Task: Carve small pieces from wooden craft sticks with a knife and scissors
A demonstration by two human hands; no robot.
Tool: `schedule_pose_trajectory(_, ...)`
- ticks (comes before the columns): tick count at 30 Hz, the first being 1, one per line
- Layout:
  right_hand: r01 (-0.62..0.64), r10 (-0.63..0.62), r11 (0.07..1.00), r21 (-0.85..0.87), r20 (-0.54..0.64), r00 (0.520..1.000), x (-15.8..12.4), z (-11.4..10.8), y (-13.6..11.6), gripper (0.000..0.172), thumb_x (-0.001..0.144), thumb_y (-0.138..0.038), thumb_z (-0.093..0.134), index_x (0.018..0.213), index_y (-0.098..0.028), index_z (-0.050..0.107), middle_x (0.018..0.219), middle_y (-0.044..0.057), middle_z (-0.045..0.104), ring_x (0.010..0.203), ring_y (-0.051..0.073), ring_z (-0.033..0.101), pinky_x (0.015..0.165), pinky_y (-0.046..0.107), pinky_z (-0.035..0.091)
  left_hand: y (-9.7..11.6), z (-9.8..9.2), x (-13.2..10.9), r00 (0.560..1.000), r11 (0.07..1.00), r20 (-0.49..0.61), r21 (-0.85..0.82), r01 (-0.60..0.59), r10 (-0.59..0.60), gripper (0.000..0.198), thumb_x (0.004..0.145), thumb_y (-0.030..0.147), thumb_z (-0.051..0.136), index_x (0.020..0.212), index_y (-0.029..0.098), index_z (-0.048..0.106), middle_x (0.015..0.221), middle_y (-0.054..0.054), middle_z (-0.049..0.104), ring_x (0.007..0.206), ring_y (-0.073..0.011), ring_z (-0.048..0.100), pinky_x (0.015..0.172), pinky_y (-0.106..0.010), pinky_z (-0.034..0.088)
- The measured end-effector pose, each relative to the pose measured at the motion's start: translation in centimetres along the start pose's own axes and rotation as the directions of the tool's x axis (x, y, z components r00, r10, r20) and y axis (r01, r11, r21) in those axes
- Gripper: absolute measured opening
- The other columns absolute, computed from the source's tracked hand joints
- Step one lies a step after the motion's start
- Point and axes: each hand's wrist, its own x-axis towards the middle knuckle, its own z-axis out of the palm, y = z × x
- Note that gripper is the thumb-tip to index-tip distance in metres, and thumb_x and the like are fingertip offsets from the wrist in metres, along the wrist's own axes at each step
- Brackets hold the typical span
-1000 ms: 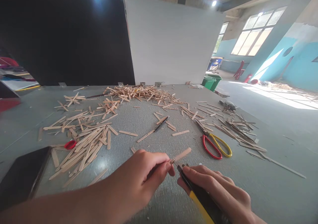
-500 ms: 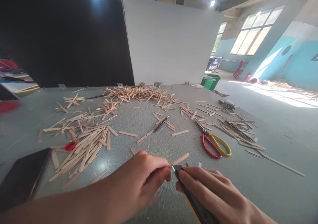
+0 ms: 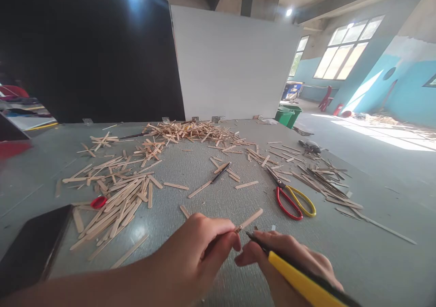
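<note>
Between the thumb and fingers of my left hand [image 3: 211,248] is a wooden stick [image 3: 251,219], its free end pointing up and to the right. My right hand [image 3: 289,257] is closed around a black and yellow cutter [image 3: 299,277], whose dark tip lies just right of the stick, apart from it. Beyond my hands lie a pen [image 3: 221,172] and loose sticks. Red and yellow handled scissors [image 3: 289,198] rest open on the table to the right.
Piles of sticks [image 3: 119,198] cover the grey table's left side and back [image 3: 194,130]. A dark flat object [image 3: 34,239] and a red ring [image 3: 98,202] are at left. Dark strips [image 3: 320,180] lie right; black and white panels [image 3: 235,66] stand behind.
The cutter has turned in my right hand, showing its yellow side, and its tip has moved away from the stick. My left hand still pinches the stick, slightly further right.
</note>
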Motion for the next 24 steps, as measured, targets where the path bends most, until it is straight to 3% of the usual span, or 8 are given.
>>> schedule_pose_trajectory(4,-0.422,0.439,0.877,0.230,-0.026,0.898,0.5,1.3,-1.7,0.028,0.100,-0.049,0.072,0.086,-0.026,0.076,0.059,-0.003,0.079,0.052,0.019,0.078,0.058,0.024,0.066,0.2,-0.1,0.1,0.999,0.999,-0.012,0.019,0.034,-0.034,0.043,0.112,0.040,0.037,0.086,0.020,0.066,0.066,0.005,0.043,0.062,-0.0138,0.039,0.059,-0.025,0.033)
schedule_pose_trajectory(7,-0.594,0.632,0.657,0.464,0.090,0.770,0.9,1.3,-2.0,0.038,0.094,-0.060,0.075,0.082,-0.023,0.074,0.058,0.002,0.078,0.052,0.021,0.078,0.060,0.027,0.067,0.0,-0.1,0.0,1.000,1.000,-0.015,-0.012,0.021,-0.021,0.040,0.111,0.039,0.038,0.089,0.020,0.065,0.067,0.005,0.045,0.061,-0.0138,0.036,0.059,-0.026,0.033)
schedule_pose_trajectory(11,-0.695,0.664,0.332,0.638,0.365,0.653,1.8,0.6,-1.9,0.049,0.090,-0.060,0.081,0.067,-0.016,0.078,0.054,0.008,0.075,0.047,0.016,0.073,0.053,0.020,0.062,0.0,-0.1,-0.3,1.000,0.998,-0.017,-0.055,0.024,-0.025,0.040,0.109,0.042,0.038,0.092,0.021,0.067,0.071,0.003,0.051,0.065,-0.0159,0.042,0.063,-0.028,0.036)
schedule_pose_trajectory(14,-0.702,0.602,0.186,0.688,0.484,0.635,2.3,0.3,-0.9,0.052,0.093,-0.056,0.081,0.065,-0.013,0.078,0.054,0.009,0.073,0.043,0.012,0.070,0.046,0.015,0.058,0.1,-0.2,-0.2,0.999,0.993,0.010,-0.104,0.049,-0.048,0.041,0.109,0.047,0.038,0.095,0.021,0.068,0.069,0.004,0.046,0.065,-0.0163,0.042,0.063,-0.028,0.035)
schedule_pose_trajectory(16,-0.640,0.537,0.206,0.741,0.461,0.706,2.6,0.1,0.1,0.048,0.094,-0.052,0.081,0.067,-0.012,0.077,0.055,0.007,0.073,0.041,0.013,0.069,0.042,0.014,0.056,0.1,-0.4,-0.1,0.996,0.983,0.029,-0.158,0.093,-0.090,0.041,0.110,0.048,0.039,0.100,0.021,0.068,0.070,0.005,0.043,0.064,-0.0158,0.040,0.061,-0.028,0.034)
schedule_pose_trajectory(19,-0.524,0.509,0.367,0.768,0.305,0.805,3.0,-0.1,1.7,0.035,0.093,-0.045,0.083,0.078,-0.015,0.074,0.060,0.004,0.074,0.038,0.015,0.069,0.037,0.016,0.055,-0.1,-0.9,0.1,0.986,0.955,0.043,-0.246,0.166,-0.160,0.044,0.111,0.054,0.039,0.106,0.021,0.068,0.069,0.007,0.038,0.061,-0.0145,0.034,0.056,-0.027,0.030)
schedule_pose_trajectory(21,-0.511,0.535,0.506,0.695,0.212,0.818,3.4,-0.3,2.7,0.029,0.094,-0.044,0.082,0.099,-0.017,0.076,0.062,0.002,0.074,0.039,0.015,0.069,0.038,0.017,0.055,-0.3,-1.4,0.1,0.986,0.938,0.030,-0.304,0.164,-0.162,0.047,0.111,0.058,0.040,0.105,0.020,0.067,0.068,0.008,0.037,0.060,-0.0138,0.033,0.055,-0.027,0.029)
schedule_pose_trajectory(24,-0.521,0.528,0.669,0.529,0.155,0.835,3.8,-0.2,4.0,0.038,0.097,-0.049,0.077,0.117,-0.017,0.074,0.064,0.001,0.073,0.044,0.014,0.069,0.044,0.019,0.058,-0.4,-2.1,0.0,0.991,0.924,-0.059,-0.371,0.092,-0.122,0.043,0.112,0.057,0.042,0.102,0.020,0.062,0.067,0.007,0.047,0.060,-0.0126,0.039,0.057,-0.025,0.035)
